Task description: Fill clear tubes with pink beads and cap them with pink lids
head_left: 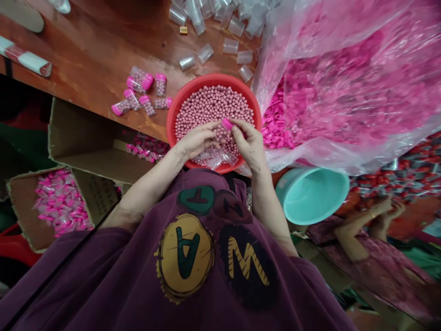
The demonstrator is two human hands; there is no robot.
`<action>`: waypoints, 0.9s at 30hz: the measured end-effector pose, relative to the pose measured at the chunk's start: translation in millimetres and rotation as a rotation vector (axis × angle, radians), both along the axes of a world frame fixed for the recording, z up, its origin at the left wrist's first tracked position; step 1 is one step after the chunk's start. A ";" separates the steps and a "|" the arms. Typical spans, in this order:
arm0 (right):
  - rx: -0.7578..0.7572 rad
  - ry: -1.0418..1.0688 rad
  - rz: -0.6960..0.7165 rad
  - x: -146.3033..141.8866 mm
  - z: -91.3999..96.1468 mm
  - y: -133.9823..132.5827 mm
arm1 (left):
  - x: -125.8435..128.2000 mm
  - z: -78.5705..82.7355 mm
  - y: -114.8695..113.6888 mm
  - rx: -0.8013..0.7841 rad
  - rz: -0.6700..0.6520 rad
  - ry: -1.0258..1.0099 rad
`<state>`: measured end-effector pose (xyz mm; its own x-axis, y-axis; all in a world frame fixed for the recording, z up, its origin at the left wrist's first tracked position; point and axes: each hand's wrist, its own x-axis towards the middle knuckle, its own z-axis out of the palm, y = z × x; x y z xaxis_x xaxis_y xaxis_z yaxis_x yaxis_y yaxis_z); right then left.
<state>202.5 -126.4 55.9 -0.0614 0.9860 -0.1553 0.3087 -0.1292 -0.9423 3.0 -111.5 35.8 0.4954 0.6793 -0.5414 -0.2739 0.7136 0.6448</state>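
At the far left, one red-and-white bar (25,56) lies along the front edge of the brown, wood-grained table (103,41). Below that edge are two cardboard boxes: an outer box (22,207) and an inner box (79,133), both containing pink-capped pieces too numerous to count.

Near the front edge, left of the basin, seven bead-filled jars (147,106) cluster at mixed angles; they are clear, cylindrical and pink-capped. Beyond them lies one small gold block (183,31).

The round red plastic basin (170,115) sits at the front edge, filled with smooth, spherical pink beads (213,103); several clear plastic pieces (222,158) lie by its near rim. Over the beads, the left hand (197,139) has its fingers curled around the body of one small jar (220,134). The jar's long axis slants, its pink cap (227,123) pointing toward the table's far edge and rightward; its clear body blends into the beads behind. The right hand (248,141) pinches the cap between thumb and forefinger.

Beyond the basin, five clear cups (205,54) lie apart before an uncountable heap of cups (248,16) toward the far edge. To the right spreads a crinkled, translucent plastic bag (306,158) of glossy pink pieces (275,119). Nearer the person is one round teal basin (315,195). At far right, a co-worker's two hands (381,207) are by a pile of red and grey pieces (403,172).
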 end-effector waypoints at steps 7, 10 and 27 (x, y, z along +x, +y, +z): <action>-0.072 0.020 -0.104 -10.9 -6.2 -7.0 | 13.7 -11.8 -12.7 -0.035 0.183 0.009; -0.090 0.034 -0.196 -17.4 -12.0 -11.7 | 20.3 -13.4 -17.1 -0.053 0.218 0.010; -0.024 -0.057 -0.273 -28.4 -14.8 -34.9 | 31.0 -4.3 -26.8 -0.015 0.240 0.145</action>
<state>174.0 -161.3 41.1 0.2154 0.9609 -0.1739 0.3120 -0.2365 -0.9202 33.9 -138.3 31.5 0.2385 0.7589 -0.6060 -0.3420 0.6496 0.6790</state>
